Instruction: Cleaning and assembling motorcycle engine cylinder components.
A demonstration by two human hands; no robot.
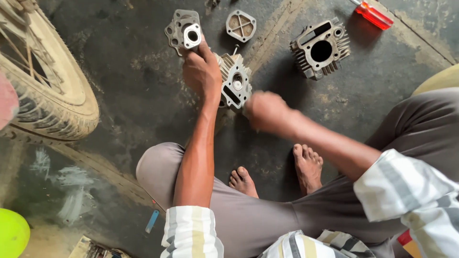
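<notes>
Left hand (202, 71) clamped on finned cylinder head (235, 81), holding it just above concrete floor (143, 95). Right hand (267, 112) fisted at head's lower edge, motion-blurred; cannot tell what it grips. Small metal cover (192, 36) at left fingertips. Flat gasket plate (179, 26), square cover (241, 25), finned cylinder block (320, 48), red-handled screwdriver (375, 13) lie beyond. Tyre (48, 95) at left.
</notes>
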